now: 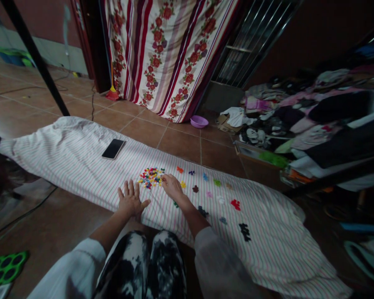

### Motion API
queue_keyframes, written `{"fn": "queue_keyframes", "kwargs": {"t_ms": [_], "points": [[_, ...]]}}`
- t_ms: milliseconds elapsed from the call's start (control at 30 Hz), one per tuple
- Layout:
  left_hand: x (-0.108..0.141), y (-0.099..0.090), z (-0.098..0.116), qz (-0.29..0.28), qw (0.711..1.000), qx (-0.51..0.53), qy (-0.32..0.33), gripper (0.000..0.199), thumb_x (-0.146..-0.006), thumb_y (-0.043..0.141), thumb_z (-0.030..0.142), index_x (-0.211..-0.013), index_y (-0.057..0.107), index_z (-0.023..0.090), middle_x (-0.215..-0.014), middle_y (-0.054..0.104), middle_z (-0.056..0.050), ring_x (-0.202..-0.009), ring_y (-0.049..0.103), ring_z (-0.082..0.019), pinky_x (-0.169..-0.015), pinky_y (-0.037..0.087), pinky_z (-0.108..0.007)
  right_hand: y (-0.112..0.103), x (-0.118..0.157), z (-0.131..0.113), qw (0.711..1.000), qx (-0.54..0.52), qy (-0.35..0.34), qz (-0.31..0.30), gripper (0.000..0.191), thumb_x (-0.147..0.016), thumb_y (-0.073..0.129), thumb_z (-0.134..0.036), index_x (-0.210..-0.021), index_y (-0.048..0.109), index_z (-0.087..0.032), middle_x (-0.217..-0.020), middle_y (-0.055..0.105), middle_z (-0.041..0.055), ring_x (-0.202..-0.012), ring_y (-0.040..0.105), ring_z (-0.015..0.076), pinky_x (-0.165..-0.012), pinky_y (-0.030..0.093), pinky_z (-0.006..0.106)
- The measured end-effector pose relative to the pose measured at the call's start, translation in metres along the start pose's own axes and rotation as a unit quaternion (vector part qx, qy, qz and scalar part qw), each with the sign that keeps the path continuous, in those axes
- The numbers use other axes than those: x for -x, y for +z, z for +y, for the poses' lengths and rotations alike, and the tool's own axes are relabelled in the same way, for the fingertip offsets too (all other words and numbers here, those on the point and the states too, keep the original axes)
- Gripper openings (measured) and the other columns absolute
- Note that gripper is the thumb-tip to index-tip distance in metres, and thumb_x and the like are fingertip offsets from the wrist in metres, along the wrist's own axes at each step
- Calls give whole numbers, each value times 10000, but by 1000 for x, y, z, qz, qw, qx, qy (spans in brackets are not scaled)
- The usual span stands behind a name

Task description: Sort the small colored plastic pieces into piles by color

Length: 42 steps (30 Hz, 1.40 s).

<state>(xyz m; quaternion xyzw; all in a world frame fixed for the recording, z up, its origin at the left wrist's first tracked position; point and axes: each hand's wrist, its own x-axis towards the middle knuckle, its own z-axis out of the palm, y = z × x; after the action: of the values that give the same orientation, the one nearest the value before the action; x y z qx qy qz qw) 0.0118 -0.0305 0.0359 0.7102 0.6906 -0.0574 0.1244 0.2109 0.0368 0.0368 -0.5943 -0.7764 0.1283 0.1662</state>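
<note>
A mixed heap of small coloured pieces [150,177] lies on a striped cloth [81,166]. My left hand [131,201] rests flat on the cloth at the near side of the heap, fingers spread. At the heap's right edge, my right hand [172,186] has its fingertips pinched together; what they hold is too small to make out. To the right are separate little piles by colour, among them orange [180,170], blue [205,177], green [217,182], red [236,204] and black [244,232]. A yellow pile [183,185] sits just beside my right hand.
A phone [113,149] lies on the cloth left of the heap. Beyond the cloth are a tiled floor [180,143], a purple basin [199,121] and a floral curtain [171,54]. Clothes [318,112] are piled at the right. Dark poles [39,62] stand at the cloth's ends.
</note>
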Motion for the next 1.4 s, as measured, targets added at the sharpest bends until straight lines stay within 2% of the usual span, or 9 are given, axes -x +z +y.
{"fn": "queue_keyframes", "kwargs": {"t_ms": [200, 333, 433, 633, 733, 833, 1067, 1167, 1400], "points": [[0, 1, 0, 4, 1000, -4, 0, 993, -756, 155, 775, -1462, 115, 78, -1540, 19, -214, -1415, -16, -402, -1085, 63, -627, -8, 9, 17, 998, -30, 28, 55, 209, -844, 473, -184, -963, 642, -210, -921, 606, 38, -843, 560, 141, -776, 416, 233], [1, -5, 1, -17, 1000, -3, -2, 988, -762, 131, 771, -1463, 94, 76, -1539, 7, -213, -1413, -41, -396, -1090, 50, -621, -23, 18, 46, 992, -37, 55, 111, 221, -851, 452, -193, -957, 646, -194, -936, 630, 51, -865, 572, 154, -802, 424, 256], [2, -8, 2, -29, 1000, -3, -6, 984, -764, 129, 769, -1463, 79, 78, -1540, -1, -208, -1412, -53, -394, -1093, 45, -618, -35, 28, 72, 984, -19, 108, 142, 251, -836, 442, -170, -967, 654, -199, -950, 655, 50, -910, 578, 167, -840, 420, 276], [2, -6, 1, -18, 1000, -8, -3, 979, -768, 139, 765, -1462, 91, 76, -1539, 13, -211, -1414, -33, -395, -1091, 63, -618, -43, 50, 105, 974, 4, 182, 134, 316, -802, 414, -107, -961, 674, -192, -965, 688, 61, -932, 595, 178, -874, 426, 292], [2, -3, 0, -9, 1000, -14, -3, 980, -767, 156, 765, -1462, 89, 78, -1539, 16, -213, -1414, -33, -395, -1089, 66, -622, -41, 55, 111, 975, -9, 186, 120, 351, -784, 388, -73, -937, 685, -180, -968, 692, 69, -939, 603, 172, -877, 430, 278], [1, -1, 0, -6, 1000, -19, -2, 977, -768, 162, 765, -1463, 83, 82, -1540, 18, -214, -1414, -32, -396, -1088, 76, -624, -41, 58, 114, 979, -26, 163, 118, 362, -769, 386, -67, -921, 693, -182, -969, 694, 66, -950, 603, 169, -903, 421, 281], [0, 0, -1, -10, 1000, -15, -4, 985, -765, 154, 772, -1463, 73, 83, -1540, 10, -212, -1414, -38, -394, -1089, 69, -624, -44, 66, 118, 995, -21, 66, 70, 242, -775, 553, -222, -994, 649, -185, -947, 676, 53, -897, 583, 186, -885, 409, 323], [-1, 3, -1, 0, 1000, -17, -3, 977, -769, 154, 768, -1463, 74, 86, -1541, 16, -211, -1415, -32, -394, -1086, 73, -628, -43, 68, 118, 995, -4, 69, 74, 231, -774, 543, -183, -984, 640, -194, -993, 662, 61, -940, 562, 187, -884, 395, 324], [-2, 6, -2, 10, 1000, -19, -2, 971, -771, 151, 767, -1465, 85, 90, -1544, 35, -208, -1415, -31, -396, -1084, 75, -632, -44, 70, 113, 991, 5, 86, 101, 205, -794, 511, -176, -962, 627, -188, -954, 635, 67, -902, 556, 183, -841, 408, 307]]}}
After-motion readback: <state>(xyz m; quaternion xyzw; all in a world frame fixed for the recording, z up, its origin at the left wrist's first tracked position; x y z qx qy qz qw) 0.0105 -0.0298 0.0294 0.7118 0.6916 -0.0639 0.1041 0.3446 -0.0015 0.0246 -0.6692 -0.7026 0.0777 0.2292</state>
